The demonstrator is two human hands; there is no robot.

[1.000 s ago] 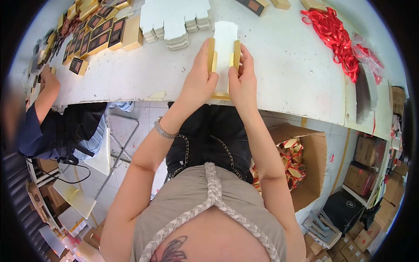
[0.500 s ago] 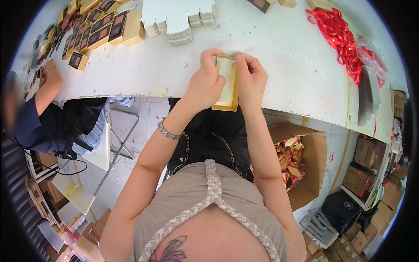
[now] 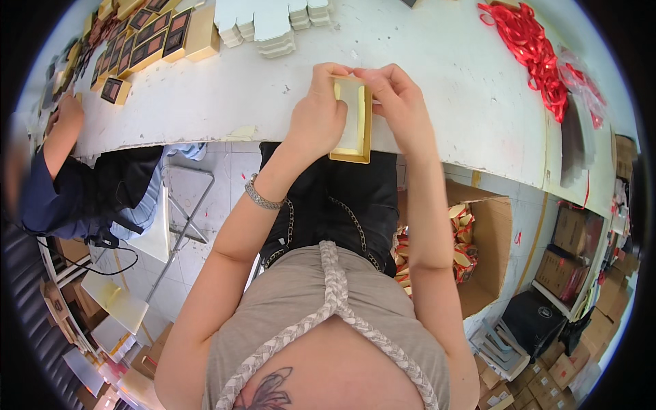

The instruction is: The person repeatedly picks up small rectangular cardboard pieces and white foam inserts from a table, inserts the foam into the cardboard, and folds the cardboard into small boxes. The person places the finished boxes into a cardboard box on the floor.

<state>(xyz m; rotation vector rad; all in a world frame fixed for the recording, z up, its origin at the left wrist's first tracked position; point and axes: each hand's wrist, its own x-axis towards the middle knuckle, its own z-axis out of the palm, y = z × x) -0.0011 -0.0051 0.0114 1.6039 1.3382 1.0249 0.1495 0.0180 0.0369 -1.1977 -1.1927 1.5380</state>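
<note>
A shallow open gold box (image 3: pixel 365 140) with a pale inside is held over the near edge of the white table. My left hand (image 3: pixel 316 116) grips its left side, with some fingers reaching inside the wall and others at the far corner. At the far right corner my right hand (image 3: pixel 398 101) closes on the rim, thumb and fingertips pinching the far edge beside the left fingertips. The fingers hide most of that far edge.
Stacked white die-cut card blanks (image 3: pixel 273 27) and gold boxes with dark tops (image 3: pixel 152 48) lie beyond on the left. Red ribbons (image 3: pixel 526 51) lie at right. A cardboard carton (image 3: pixel 486 253) of gold-and-red packages stands below. A co-worker's arm (image 3: pixel 63 130) reaches in at far left.
My right hand has moved from the box's right side to its far edge, fingertips now meeting the left ones. My left hand keeps its hold. The whole view has shifted slightly.
</note>
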